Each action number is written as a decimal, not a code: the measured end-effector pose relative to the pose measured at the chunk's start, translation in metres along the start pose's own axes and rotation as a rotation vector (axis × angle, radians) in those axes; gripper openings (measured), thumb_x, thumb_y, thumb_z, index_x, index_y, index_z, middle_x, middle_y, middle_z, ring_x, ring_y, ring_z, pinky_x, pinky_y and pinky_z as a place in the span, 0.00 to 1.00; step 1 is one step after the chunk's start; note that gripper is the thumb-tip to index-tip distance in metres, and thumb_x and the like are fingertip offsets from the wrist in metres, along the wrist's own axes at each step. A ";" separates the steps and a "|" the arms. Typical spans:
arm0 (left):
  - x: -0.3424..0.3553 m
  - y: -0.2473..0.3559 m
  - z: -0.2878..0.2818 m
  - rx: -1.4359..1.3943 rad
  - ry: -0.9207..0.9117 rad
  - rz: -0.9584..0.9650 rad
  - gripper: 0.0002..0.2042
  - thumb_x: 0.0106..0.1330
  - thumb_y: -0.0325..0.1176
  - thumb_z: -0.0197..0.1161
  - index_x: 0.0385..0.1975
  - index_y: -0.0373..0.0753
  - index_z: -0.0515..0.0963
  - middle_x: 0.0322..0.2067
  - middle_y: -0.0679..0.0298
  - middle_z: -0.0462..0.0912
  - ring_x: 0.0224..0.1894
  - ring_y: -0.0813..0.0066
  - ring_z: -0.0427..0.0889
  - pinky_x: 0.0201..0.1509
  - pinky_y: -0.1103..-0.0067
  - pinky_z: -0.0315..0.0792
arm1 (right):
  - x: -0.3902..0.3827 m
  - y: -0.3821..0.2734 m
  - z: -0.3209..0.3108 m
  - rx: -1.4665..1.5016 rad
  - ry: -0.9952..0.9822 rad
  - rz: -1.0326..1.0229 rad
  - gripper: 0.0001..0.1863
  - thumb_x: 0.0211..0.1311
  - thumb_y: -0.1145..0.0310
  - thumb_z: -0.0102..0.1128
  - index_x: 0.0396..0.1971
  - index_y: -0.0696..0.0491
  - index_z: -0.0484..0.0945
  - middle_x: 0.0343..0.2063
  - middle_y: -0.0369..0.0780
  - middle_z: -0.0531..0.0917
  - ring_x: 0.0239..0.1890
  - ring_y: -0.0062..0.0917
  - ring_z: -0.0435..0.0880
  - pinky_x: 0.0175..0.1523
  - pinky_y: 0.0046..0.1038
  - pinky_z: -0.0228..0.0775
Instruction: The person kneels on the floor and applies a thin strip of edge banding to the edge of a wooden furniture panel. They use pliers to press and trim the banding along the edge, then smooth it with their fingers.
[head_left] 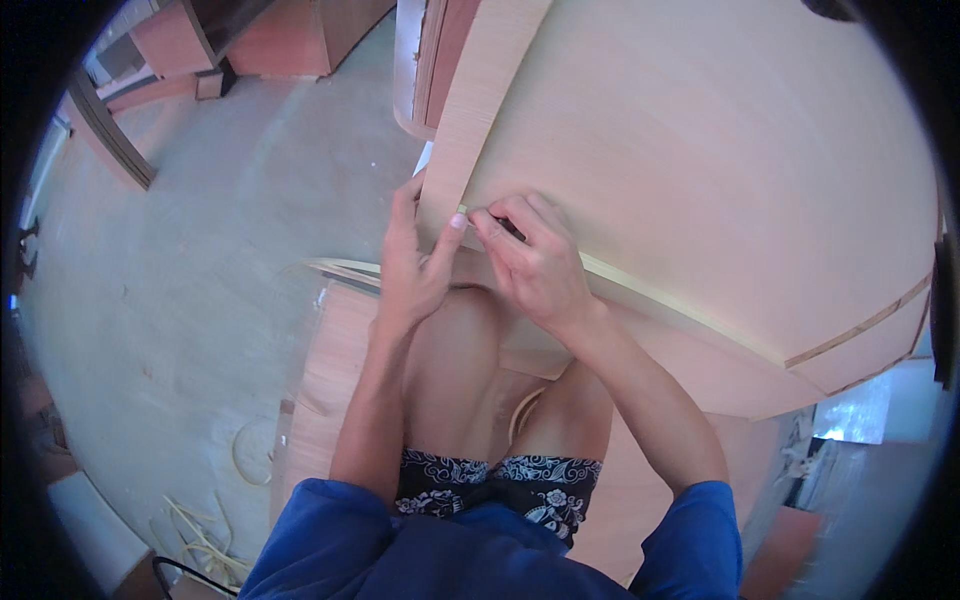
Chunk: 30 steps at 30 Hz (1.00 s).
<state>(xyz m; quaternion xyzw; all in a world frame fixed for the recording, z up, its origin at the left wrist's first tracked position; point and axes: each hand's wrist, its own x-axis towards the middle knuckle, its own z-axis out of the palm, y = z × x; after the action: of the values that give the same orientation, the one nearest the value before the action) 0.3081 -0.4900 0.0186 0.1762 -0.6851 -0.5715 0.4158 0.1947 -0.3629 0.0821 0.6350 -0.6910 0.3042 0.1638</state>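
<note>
A narrow upright wooden board (pixel 490 95) meets a large pale plywood panel (pixel 700 180) at a corner in front of me. My left hand (pixel 415 268) grips the narrow board near its lower end, fingers behind it and thumb pressed at the corner. By the thumb tip shows a small yellow-green strip end (pixel 462 209). My right hand (pixel 540 262) is closed in a pinch close to that thumb. Part of a small dark object (pixel 512 229) shows between its fingers; its kind is hidden. A pale edging strip (pixel 680 312) runs along the panel's near edge, right of my hand.
Loose pale strips (pixel 205 535) lie on the grey floor (pixel 220 220) at lower left, and another strip (pixel 345 266) curls out beside my left wrist. Wooden cabinets (pixel 270 40) stand at the far left. My bare legs are under the panel, beside a wooden board (pixel 330 370).
</note>
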 end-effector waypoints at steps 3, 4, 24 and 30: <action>-0.002 -0.005 -0.012 -0.129 -0.087 -0.037 0.29 0.76 0.29 0.68 0.74 0.29 0.67 0.70 0.48 0.76 0.73 0.58 0.74 0.78 0.65 0.65 | 0.004 -0.005 0.004 -0.029 -0.030 0.020 0.12 0.65 0.76 0.70 0.48 0.55 0.88 0.39 0.36 0.82 0.41 0.30 0.80 0.44 0.35 0.67; -0.003 -0.006 -0.013 -0.132 -0.102 -0.032 0.30 0.76 0.29 0.68 0.75 0.29 0.67 0.71 0.48 0.75 0.75 0.60 0.73 0.80 0.66 0.63 | 0.004 -0.006 0.005 -0.035 -0.047 0.028 0.12 0.65 0.75 0.71 0.48 0.54 0.88 0.39 0.35 0.82 0.41 0.30 0.80 0.44 0.34 0.66; 0.006 -0.002 -0.008 -0.304 -0.130 -0.104 0.29 0.73 0.30 0.70 0.72 0.33 0.70 0.64 0.54 0.79 0.68 0.65 0.75 0.77 0.67 0.65 | 0.018 -0.019 -0.005 -0.009 -0.021 0.219 0.05 0.62 0.77 0.70 0.37 0.58 0.90 0.34 0.44 0.88 0.38 0.42 0.87 0.46 0.41 0.78; 0.006 -0.006 -0.008 -0.217 -0.178 -0.076 0.30 0.72 0.28 0.65 0.73 0.33 0.65 0.64 0.53 0.77 0.69 0.65 0.74 0.75 0.67 0.67 | 0.002 -0.010 -0.001 0.003 0.079 0.180 0.06 0.63 0.76 0.71 0.38 0.55 0.91 0.35 0.43 0.88 0.41 0.41 0.86 0.47 0.41 0.78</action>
<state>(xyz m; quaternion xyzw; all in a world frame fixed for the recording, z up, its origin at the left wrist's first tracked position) 0.3097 -0.5010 0.0153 0.1047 -0.6462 -0.6711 0.3480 0.2041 -0.3643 0.0866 0.5582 -0.7378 0.3433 0.1620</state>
